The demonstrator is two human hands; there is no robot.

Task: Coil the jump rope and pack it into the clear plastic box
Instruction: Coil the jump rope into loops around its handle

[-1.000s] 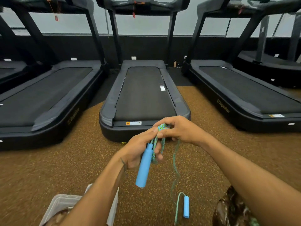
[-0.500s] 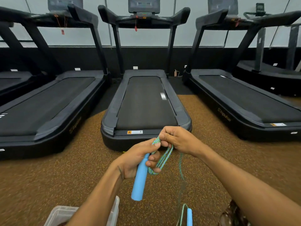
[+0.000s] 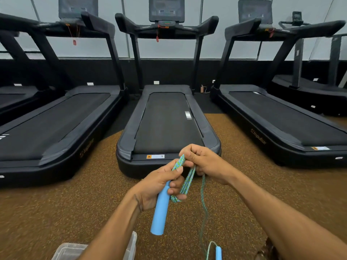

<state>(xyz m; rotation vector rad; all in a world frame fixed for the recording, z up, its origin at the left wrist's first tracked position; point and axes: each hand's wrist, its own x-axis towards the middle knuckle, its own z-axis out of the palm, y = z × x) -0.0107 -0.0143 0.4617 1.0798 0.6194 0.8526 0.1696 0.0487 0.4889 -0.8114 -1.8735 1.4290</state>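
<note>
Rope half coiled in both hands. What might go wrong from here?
The loops are pinned only by the left hand beside the blue handle; they might slip and unravel. The loose strand runs from the right hand down to the second handle, which might swing or snag during winding. The clear plastic box lies partly under the left forearm; it might get knocked.

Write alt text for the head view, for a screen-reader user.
The left hand grips a blue handle while the right hand pinches coiled rope loops beside it. Loose rope trails down to the second handle; a clear plastic box sits on the floor, treadmills ahead.
</note>
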